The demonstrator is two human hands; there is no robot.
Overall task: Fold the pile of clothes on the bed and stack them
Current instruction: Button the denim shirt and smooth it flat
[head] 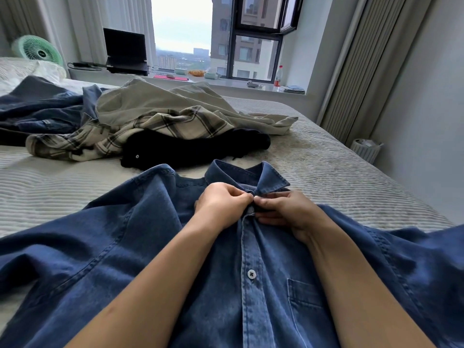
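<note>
Denim shirt [160, 237], laid front-up and spread across the near part of the bed [339, 172], collar pointing away from us. We see both hands meeting at the placket just below the collar: the left hand [221, 205] and the right hand [288, 212] each pinch the shirt's top edge with curled fingers. Beyond lie a plaid shirt [140, 131], a black garment [190, 149] and a beige garment [175, 101] in a loose pile.
</note>
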